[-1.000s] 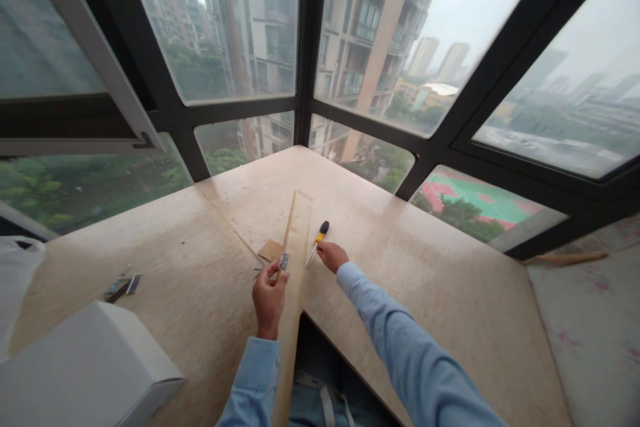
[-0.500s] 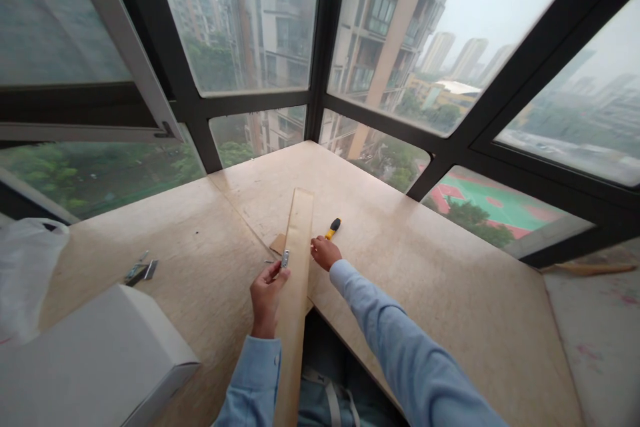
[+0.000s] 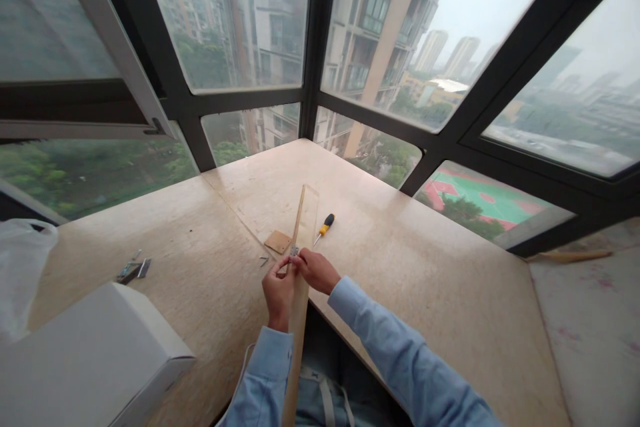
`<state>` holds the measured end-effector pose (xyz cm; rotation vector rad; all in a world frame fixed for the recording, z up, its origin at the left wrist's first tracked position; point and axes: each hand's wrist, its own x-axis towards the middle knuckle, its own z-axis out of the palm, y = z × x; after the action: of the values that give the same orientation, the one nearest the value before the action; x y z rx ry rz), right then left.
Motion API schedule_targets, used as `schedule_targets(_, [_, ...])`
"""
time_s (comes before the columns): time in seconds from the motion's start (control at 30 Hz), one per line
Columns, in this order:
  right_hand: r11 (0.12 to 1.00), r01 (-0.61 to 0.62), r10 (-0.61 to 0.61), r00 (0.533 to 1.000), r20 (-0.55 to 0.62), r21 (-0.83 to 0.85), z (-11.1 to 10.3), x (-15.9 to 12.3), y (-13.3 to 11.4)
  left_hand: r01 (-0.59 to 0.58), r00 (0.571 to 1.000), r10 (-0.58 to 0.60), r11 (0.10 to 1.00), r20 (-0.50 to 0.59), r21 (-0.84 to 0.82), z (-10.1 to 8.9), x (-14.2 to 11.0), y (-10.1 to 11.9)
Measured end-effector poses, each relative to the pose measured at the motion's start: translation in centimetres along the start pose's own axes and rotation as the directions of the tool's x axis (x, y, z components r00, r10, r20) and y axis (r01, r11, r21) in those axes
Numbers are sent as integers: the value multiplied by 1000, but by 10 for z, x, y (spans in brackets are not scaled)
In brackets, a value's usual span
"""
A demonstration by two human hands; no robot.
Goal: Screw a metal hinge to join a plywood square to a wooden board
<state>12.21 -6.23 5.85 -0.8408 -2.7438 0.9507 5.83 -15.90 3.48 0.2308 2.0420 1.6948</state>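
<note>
A long pale wooden board [image 3: 309, 213] lies over the table edge, tipped partly onto its side so a narrow edge shows. My left hand [image 3: 279, 293] is closed at that edge, its fingertips pinching a small metal bracket [image 3: 294, 251] with holes against the wood. My right hand [image 3: 316, 269] reaches across the board, thumb and fingers pressed together at the bracket. Whatever it pinches is hidden by the fingers. Just beyond, a screwdriver [image 3: 327, 222] with a yellow and black handle rests on the table. Small screws [image 3: 263, 260] and a brown square piece [image 3: 278, 241] lie left of the board.
At the left stand a white box [image 3: 90, 353] and a white plastic bag [image 3: 27, 273]. Several metal parts [image 3: 134, 269] sit behind the box. Windows with dark frames [image 3: 311, 67] border the tabletop [image 3: 425, 280], whose near edge has a gap by my lap.
My right hand has moved left from beside the board to the bracket. The board has turned more onto its side, and the bracket now sits against its narrow edge.
</note>
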Motion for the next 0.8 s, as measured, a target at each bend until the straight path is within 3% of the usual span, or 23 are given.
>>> schedule_targets(0.17, [984,-169,166,984,-63,-48,12,-6,-8,-105,994,106,994,-30,28,11,-8,-3])
schedule_targets(0.4, [949,-299,311,939,-144,102,20,-23,-3,-139,989,140,990,-40,37,21,-17,-14])
schedule_targets(0.63, [946,-257,294,938,-186,199,21,-35,-3,-93,995,94,995,20,-19,16,-32,-13])
schedule_targets(0.8, [889,-173,256,955,-149,424,18,-25,7,2,1000,-1,1000,13,-29,-1,-36,-2])
